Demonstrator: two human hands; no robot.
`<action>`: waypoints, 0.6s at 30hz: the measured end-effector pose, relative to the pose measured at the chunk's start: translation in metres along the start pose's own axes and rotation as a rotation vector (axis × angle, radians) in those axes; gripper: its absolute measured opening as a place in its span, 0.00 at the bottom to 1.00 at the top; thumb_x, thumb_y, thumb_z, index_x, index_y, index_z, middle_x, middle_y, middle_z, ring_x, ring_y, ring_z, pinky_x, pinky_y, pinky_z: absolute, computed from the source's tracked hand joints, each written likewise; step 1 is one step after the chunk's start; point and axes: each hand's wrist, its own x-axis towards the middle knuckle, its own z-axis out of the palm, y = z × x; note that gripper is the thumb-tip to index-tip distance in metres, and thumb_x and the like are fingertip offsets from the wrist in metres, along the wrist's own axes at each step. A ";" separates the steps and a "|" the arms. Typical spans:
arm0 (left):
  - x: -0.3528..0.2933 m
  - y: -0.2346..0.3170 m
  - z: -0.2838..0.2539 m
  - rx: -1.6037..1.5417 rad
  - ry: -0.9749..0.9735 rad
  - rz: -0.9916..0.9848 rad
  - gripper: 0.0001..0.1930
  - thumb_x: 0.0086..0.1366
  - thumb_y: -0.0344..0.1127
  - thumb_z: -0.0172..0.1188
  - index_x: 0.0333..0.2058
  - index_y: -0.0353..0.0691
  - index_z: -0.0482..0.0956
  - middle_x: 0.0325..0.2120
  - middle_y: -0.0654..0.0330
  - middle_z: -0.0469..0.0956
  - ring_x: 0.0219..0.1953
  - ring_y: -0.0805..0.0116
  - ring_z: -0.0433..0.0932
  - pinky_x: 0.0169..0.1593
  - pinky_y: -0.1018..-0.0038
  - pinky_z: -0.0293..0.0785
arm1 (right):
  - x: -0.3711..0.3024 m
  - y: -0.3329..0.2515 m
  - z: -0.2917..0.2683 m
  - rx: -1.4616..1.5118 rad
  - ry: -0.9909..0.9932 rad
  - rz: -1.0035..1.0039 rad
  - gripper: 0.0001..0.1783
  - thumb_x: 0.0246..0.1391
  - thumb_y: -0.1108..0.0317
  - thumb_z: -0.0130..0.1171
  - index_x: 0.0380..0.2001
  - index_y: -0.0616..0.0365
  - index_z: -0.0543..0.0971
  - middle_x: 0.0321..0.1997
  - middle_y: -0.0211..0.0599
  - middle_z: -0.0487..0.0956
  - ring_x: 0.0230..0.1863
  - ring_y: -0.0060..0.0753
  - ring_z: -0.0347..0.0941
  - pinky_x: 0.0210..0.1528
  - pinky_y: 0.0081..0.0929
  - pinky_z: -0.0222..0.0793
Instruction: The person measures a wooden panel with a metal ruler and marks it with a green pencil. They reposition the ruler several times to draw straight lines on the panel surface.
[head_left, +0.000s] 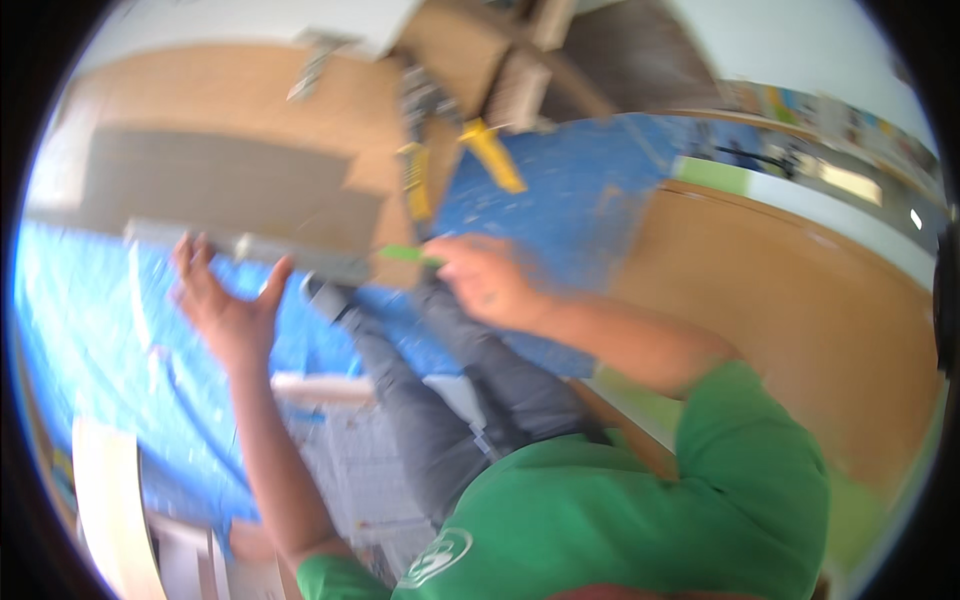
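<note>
My left hand (228,318) has its thumb and fingers spread, fingertips at a long pale grey strip (300,258) along the near edge of a grey-brown sheet (220,185). Whether they press on it, I cannot tell. My right hand (490,283) is closed around a slim bright green thing (402,253) whose tip points left, over the strip's right end; blur hides its kind. Just beyond this hand lies a dark tool with two yellow handles (490,155), its handles spread apart.
Brown board (190,90) lies under the sheet, with a small metal piece (312,68) on it. Blue plastic sheeting (560,190) covers the surface around my feet. A large brown panel (780,320) stands at the right. Wooden pieces (530,80) are at the top; a pale board (115,500) is lower left.
</note>
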 end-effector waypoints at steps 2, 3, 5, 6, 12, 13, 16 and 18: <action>0.005 0.012 -0.007 0.038 -0.053 -0.022 0.55 0.49 0.66 0.76 0.66 0.35 0.66 0.70 0.48 0.62 0.76 0.49 0.55 0.76 0.43 0.43 | 0.003 -0.016 -0.014 -0.058 -0.089 0.121 0.20 0.52 0.76 0.60 0.50 0.53 0.81 0.35 0.41 0.82 0.37 0.50 0.81 0.36 0.46 0.76; 0.009 0.025 -0.016 0.061 -0.072 -0.027 0.55 0.51 0.65 0.75 0.66 0.31 0.65 0.69 0.45 0.63 0.75 0.47 0.56 0.76 0.44 0.43 | 0.003 -0.020 -0.021 -0.080 -0.103 0.111 0.19 0.53 0.76 0.60 0.49 0.53 0.81 0.34 0.41 0.81 0.37 0.50 0.80 0.35 0.44 0.76; 0.011 0.029 -0.020 0.084 -0.081 -0.040 0.57 0.50 0.68 0.75 0.67 0.31 0.64 0.69 0.45 0.63 0.75 0.46 0.56 0.76 0.45 0.43 | 0.004 -0.019 -0.021 -0.125 -0.106 0.085 0.18 0.53 0.76 0.60 0.48 0.53 0.82 0.33 0.41 0.79 0.35 0.51 0.79 0.34 0.43 0.76; 0.011 0.030 -0.019 0.082 -0.080 -0.045 0.58 0.50 0.69 0.74 0.67 0.31 0.64 0.69 0.45 0.63 0.76 0.47 0.56 0.76 0.45 0.43 | 0.005 -0.017 -0.020 -0.145 -0.103 0.070 0.18 0.53 0.77 0.59 0.48 0.53 0.82 0.33 0.41 0.79 0.35 0.52 0.79 0.34 0.43 0.75; 0.008 0.031 -0.019 0.084 -0.068 -0.046 0.58 0.51 0.72 0.72 0.67 0.31 0.64 0.69 0.45 0.62 0.76 0.46 0.55 0.76 0.44 0.43 | 0.006 -0.013 -0.018 -0.175 -0.116 0.026 0.19 0.53 0.78 0.59 0.49 0.55 0.81 0.33 0.41 0.78 0.33 0.53 0.77 0.33 0.44 0.75; 0.007 0.031 -0.019 0.082 -0.071 -0.049 0.58 0.50 0.72 0.72 0.67 0.31 0.64 0.69 0.45 0.62 0.76 0.46 0.55 0.76 0.44 0.43 | 0.007 -0.014 -0.019 -0.178 -0.124 0.017 0.19 0.53 0.79 0.59 0.49 0.55 0.81 0.33 0.41 0.77 0.33 0.52 0.77 0.34 0.43 0.75; 0.008 0.032 -0.018 0.075 -0.074 -0.049 0.58 0.50 0.72 0.72 0.67 0.32 0.64 0.69 0.45 0.62 0.76 0.46 0.55 0.76 0.44 0.43 | 0.005 -0.016 -0.020 -0.152 -0.115 0.034 0.19 0.52 0.80 0.60 0.48 0.56 0.81 0.33 0.42 0.77 0.33 0.52 0.77 0.34 0.43 0.75; 0.008 0.032 -0.019 0.077 -0.070 -0.045 0.58 0.50 0.72 0.73 0.67 0.32 0.64 0.69 0.45 0.62 0.76 0.46 0.55 0.76 0.43 0.43 | 0.007 -0.021 -0.022 -0.178 -0.124 0.011 0.17 0.55 0.82 0.58 0.48 0.60 0.82 0.33 0.42 0.79 0.33 0.48 0.79 0.34 0.38 0.75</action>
